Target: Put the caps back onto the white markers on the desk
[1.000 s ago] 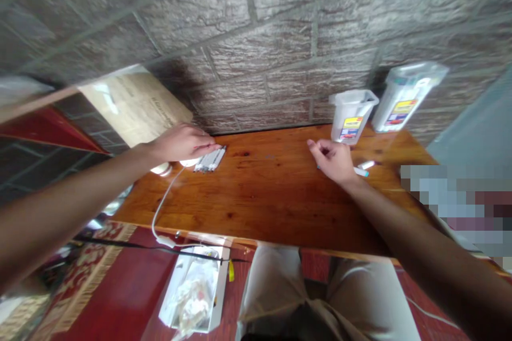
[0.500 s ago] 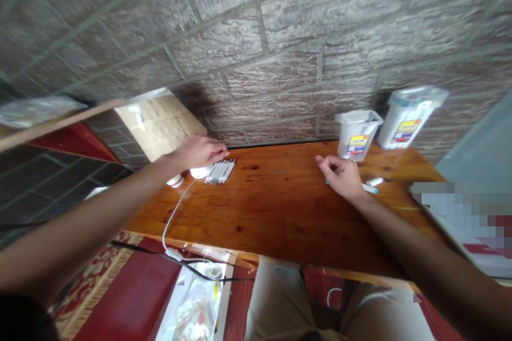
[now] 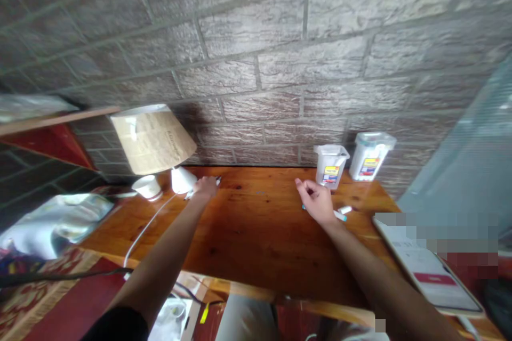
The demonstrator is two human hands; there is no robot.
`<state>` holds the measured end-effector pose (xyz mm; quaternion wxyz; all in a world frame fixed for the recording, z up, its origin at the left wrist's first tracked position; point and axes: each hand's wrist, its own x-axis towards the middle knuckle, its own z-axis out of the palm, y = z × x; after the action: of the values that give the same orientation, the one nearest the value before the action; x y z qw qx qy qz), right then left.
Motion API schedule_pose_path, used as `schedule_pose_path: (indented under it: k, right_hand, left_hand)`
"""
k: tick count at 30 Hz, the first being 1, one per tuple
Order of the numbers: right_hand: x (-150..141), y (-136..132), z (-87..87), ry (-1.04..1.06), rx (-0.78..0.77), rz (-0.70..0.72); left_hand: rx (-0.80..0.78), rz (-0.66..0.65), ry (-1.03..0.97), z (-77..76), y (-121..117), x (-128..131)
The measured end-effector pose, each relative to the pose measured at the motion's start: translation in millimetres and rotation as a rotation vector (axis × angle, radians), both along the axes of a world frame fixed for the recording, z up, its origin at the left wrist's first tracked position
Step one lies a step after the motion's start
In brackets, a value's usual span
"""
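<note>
My left hand [image 3: 206, 187] reaches across the wooden table to a row of white markers [image 3: 189, 195] by the lamp. Its fingers curl down over them, and marker ends show on both sides; the fingertips are hidden. My right hand [image 3: 318, 203] rests on the table, loosely curled with thumb near forefinger, and nothing shows in the gap. A white marker with a teal end [image 3: 340, 216] sticks out beside its wrist, and a teal tip [image 3: 303, 206] shows at its other side. A short white piece, perhaps a marker cap [image 3: 344, 209], lies close by.
The lamp [image 3: 154, 141] and a white cup [image 3: 147, 187] stand at the left, with a white cord [image 3: 146, 232] crossing the table. Two clear labelled containers [image 3: 331, 166] stand against the brick wall. A tablet [image 3: 430, 272] lies at the right edge.
The view has shifted, showing more of the lamp, cup and tablet. My left hand has come down from above the markers onto them. My right hand keeps its curled pose.
</note>
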<state>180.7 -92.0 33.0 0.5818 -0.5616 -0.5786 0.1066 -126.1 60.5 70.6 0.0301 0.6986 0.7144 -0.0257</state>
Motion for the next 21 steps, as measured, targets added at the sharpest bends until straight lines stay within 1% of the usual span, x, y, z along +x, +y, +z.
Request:
schedule_pose_path:
  k: [3, 6, 8, 10, 12, 13, 14, 15, 16, 18, 21]
  right_hand:
    - [3.6, 2.1, 4.2, 0.009, 0.011, -0.023]
    - [10.3, 3.9, 9.8, 0.027, -0.007, -0.056]
    - [17.3, 4.3, 12.8, 0.046, -0.011, -0.093]
    - [25.8, 4.3, 14.6, 0.012, -0.006, -0.11]
    - [34.5, 4.2, 15.0, -0.088, -0.016, -0.064]
    - [38.5, 4.2, 14.8, -0.154, -0.036, -0.021]
    - [42.1, 4.2, 14.4, -0.22, -0.067, 0.02]
    - [45.4, 4.1, 13.6, -0.278, -0.106, 0.052]
    - [48.3, 4.0, 12.6, -0.325, -0.15, 0.071]
    - [53.4, 3.7, 9.9, -0.377, -0.239, 0.093]
    - [60.0, 3.3, 5.0, -0.396, -0.386, 0.155]
  left_hand:
    - [0.017, -0.032, -0.062, -3.7, -4.5, 3.0]
    - [0.004, -0.128, -0.16, -0.2, -7.1, 15.1]
    - [-0.028, -0.234, -0.272, 3.8, -8.3, 33.3]
    - [-0.074, -0.36, -0.414, 5.9, -11.0, 58.9]
    - [-0.133, -0.451, -0.611, 2.8, -16.4, 87.2]
    - [-0.185, -0.489, -0.752, -1.2, -20.0, 100.4]
    - [-0.327, -0.471, -1.102, -6.7, -24.0, 112.0]
    - [-0.478, -0.414, -1.419, -13.4, -28.1, 121.4]
    - [-0.591, -0.351, -1.647, -20.8, -32.1, 128.5]
    - [-0.691, -0.281, -1.787, -35.1, -38.7, 135.7]
    - [-0.842, -0.189, -1.836, -48.4, -43.4, 135.0]
